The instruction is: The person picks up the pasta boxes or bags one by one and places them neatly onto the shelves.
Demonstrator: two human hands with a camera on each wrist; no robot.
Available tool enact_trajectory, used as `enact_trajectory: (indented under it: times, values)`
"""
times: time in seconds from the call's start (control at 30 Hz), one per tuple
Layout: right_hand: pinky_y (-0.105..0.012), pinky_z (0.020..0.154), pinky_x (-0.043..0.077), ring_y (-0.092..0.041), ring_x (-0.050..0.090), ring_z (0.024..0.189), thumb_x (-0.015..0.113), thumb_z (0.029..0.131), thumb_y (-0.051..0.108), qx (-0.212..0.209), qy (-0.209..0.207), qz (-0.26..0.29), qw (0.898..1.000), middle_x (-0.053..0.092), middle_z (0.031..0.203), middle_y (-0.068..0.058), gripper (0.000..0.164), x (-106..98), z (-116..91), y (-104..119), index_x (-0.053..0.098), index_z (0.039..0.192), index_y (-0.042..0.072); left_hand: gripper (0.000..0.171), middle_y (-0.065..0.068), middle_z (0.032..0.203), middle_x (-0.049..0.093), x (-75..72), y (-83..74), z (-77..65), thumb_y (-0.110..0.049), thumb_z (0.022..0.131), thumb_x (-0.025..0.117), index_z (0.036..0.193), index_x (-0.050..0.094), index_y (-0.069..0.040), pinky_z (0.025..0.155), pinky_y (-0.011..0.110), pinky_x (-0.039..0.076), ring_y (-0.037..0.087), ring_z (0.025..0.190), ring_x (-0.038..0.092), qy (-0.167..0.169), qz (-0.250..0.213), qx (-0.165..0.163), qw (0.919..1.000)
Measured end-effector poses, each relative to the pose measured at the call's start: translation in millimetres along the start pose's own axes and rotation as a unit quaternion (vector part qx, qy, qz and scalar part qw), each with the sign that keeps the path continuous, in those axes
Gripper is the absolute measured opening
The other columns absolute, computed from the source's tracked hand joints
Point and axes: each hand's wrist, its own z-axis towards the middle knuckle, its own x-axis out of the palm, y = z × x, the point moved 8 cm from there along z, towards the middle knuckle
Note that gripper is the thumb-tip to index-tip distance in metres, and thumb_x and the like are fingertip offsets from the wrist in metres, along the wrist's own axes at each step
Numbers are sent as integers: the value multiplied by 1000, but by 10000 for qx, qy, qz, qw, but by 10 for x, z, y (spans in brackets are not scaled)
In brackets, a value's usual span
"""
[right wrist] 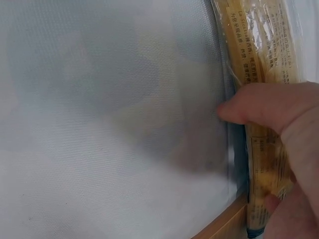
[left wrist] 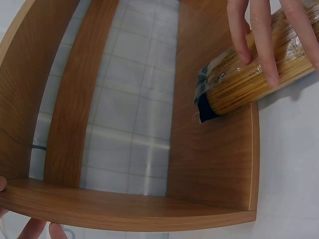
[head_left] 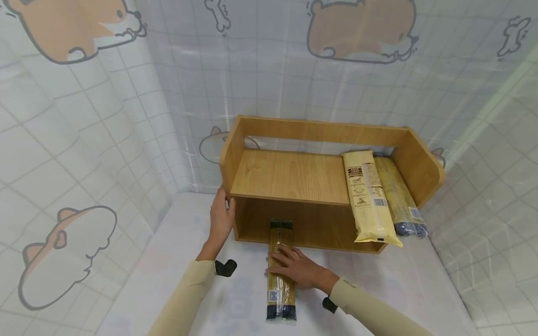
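Observation:
My left hand (head_left: 221, 215) holds the left side panel of a wooden two-tier shelf (head_left: 290, 175). In the left wrist view, its fingertips (left wrist: 57, 231) show along the outer edge of that panel. My right hand (head_left: 303, 269) grips a clear bag of spaghetti (head_left: 280, 291) from above, its fingers laid across the middle. The bag has dark blue ends and lies lengthwise, with its far end inside the lower compartment and its near end out in front. In the right wrist view, a fingertip (right wrist: 232, 110) reaches past the bag's edge.
On the upper tier's right side, a yellow printed packet (head_left: 370, 196) lies beside another clear noodle pack (head_left: 397, 191), both overhanging the front edge. A white cloth (head_left: 248, 298) covers the surface underneath. Tile-patterned sheets with cartoon animals (head_left: 361, 30) hang behind and at both sides.

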Motion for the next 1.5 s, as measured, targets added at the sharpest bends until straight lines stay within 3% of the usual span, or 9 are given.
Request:
enact_trajectory:
  times: [0.2, 0.4, 0.7, 0.9, 1.13, 1.3, 1.5]
  values:
    - [-59, 119, 40, -38, 26, 157, 80, 88, 19, 127, 112, 49, 9998, 28, 171, -1, 82, 16, 23, -4, 40, 155, 42, 50, 29, 141, 57, 5, 11, -11, -5, 104, 48, 152, 40, 5, 100, 57, 54, 43, 125, 61, 46, -29, -85, 9999]
    - [-56, 114, 45, -38, 31, 155, 79, 89, 21, 54, -162, -380, 9991, 31, 169, -2, 71, 22, 44, -5, 48, 150, 39, 49, 30, 137, 60, 4, 8, -8, -4, 103, 48, 151, 41, 5, 99, 58, 54, 43, 121, 62, -53, 43, -5, 10000]
    - [-56, 114, 44, -25, 34, 155, 66, 98, 22, -234, -363, -393, 9983, 40, 164, 7, 50, 35, 64, 11, 52, 144, 36, 50, 31, 139, 59, -8, -11, 10, -3, 102, 49, 151, 41, 7, 100, 58, 53, 45, 122, 61, -90, 52, 62, 9999]
    - [-57, 116, 43, -21, 35, 156, 67, 97, 18, -321, -228, -450, 9982, 42, 163, 11, 54, 71, 64, 9, 50, 146, 33, 50, 30, 138, 59, -13, -26, 12, -3, 103, 48, 151, 40, 7, 98, 58, 54, 44, 120, 62, -83, 33, 80, 9999]
    - [-53, 115, 45, -20, 37, 155, 72, 94, 20, -464, -207, -841, 9952, 45, 160, 11, 61, 88, 50, -6, 48, 147, 39, 50, 30, 135, 60, -8, -15, 6, -4, 102, 48, 151, 41, 6, 97, 57, 54, 44, 118, 63, -129, 65, 43, 9999]
    - [-52, 112, 46, -20, 41, 152, 68, 96, 22, -493, -383, -875, 9942, 51, 156, 10, 51, 53, 18, -27, 55, 142, 41, 48, 29, 128, 62, 19, -27, 15, -4, 103, 48, 150, 43, 5, 95, 56, 53, 42, 112, 62, -92, 94, 62, 9999]
    - [-54, 110, 46, -22, 44, 149, 69, 95, 23, -549, -521, -842, 9936, 55, 153, 7, 48, 66, -16, -33, 59, 138, 43, 51, 27, 135, 60, 4, -3, 3, -4, 103, 48, 153, 40, 3, 97, 56, 53, 41, 117, 62, -52, 47, -103, 9999]
